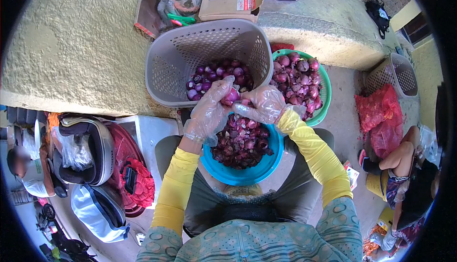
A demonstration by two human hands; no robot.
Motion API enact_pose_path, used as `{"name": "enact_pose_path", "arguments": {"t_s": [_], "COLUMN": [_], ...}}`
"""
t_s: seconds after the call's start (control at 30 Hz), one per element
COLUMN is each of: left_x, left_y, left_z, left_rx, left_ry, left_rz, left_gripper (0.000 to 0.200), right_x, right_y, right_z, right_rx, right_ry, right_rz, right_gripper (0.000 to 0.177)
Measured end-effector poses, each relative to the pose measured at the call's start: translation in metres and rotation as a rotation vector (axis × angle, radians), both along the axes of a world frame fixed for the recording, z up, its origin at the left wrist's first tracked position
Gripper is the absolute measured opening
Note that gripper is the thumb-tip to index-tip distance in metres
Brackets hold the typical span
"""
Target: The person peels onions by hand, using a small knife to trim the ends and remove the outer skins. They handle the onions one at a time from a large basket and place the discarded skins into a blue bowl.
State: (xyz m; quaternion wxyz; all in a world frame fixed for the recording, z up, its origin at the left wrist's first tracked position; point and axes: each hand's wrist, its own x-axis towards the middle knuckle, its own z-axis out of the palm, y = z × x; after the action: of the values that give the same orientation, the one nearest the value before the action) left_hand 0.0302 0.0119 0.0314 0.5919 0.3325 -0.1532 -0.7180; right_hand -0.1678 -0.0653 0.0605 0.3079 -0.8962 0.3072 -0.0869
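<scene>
In a clear plastic glove, my left hand (209,112) is closed round a red onion (231,96), whose skin is partly purple and shiny. My right hand (264,105), gloved the same way, is closed in a pinch right beside the onion; what its fingers hold is hidden. Below both hands sits a blue basin (271,167) with dark onion skins (238,143) in it. Beyond them stands a grey perforated basket (209,36) with smooth, peeled purple onions (214,74) at the bottom. A green basket (327,88) at the right carries unpeeled red onions (297,79).
A cardboard box (228,0) and plastic bags rest on the ledge behind the grey basket. Helmets (90,150) lie at the left. Red mesh sacks (381,114) and another basket (400,74) are at the right, near a seated person (404,181). Another person (24,167) is far left.
</scene>
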Motion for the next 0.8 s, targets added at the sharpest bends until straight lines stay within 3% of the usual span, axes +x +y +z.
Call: {"name": "enact_pose_path", "arguments": {"t_s": [0.1,0.17,0.23,0.27,0.37,0.43,0.77,0.8], "left_x": [0.002,0.0,-0.003,-0.002,0.003,0.004,0.009,0.008], "left_y": [-0.001,-0.001,0.0,-0.001,-0.002,-0.001,-0.003,-0.002], "left_z": [-0.005,-0.003,0.004,0.002,-0.003,0.001,-0.002,-0.001], "left_rx": [-0.003,0.001,0.036,0.035,0.074,0.029,0.031,0.044], "left_ry": [-0.027,-0.035,-0.042,-0.042,-0.039,-0.045,-0.035,-0.011], "left_rz": [0.012,0.026,0.066,0.066,0.052,0.066,0.084,0.09], "left_gripper": [0.03,0.031,0.034,0.034,0.039,0.052,0.049,0.039], "right_x": [0.004,0.004,0.004,0.002,0.001,0.002,0.0,-0.001], "right_y": [0.003,0.006,0.007,0.007,0.008,0.008,0.006,0.006], "right_z": [-0.01,-0.003,0.0,-0.011,-0.013,-0.012,-0.025,-0.025], "right_rx": [-0.054,-0.067,-0.104,-0.169,-0.152,-0.134,-0.022,-0.022], "right_ry": [-0.1,-0.09,0.092,-0.033,0.056,0.072,0.154,0.155], "right_rz": [0.094,0.125,0.214,0.241,0.279,0.286,0.414,0.415], "right_gripper": [0.054,0.056,0.062,0.061,0.062,0.063,0.068,0.068]}}
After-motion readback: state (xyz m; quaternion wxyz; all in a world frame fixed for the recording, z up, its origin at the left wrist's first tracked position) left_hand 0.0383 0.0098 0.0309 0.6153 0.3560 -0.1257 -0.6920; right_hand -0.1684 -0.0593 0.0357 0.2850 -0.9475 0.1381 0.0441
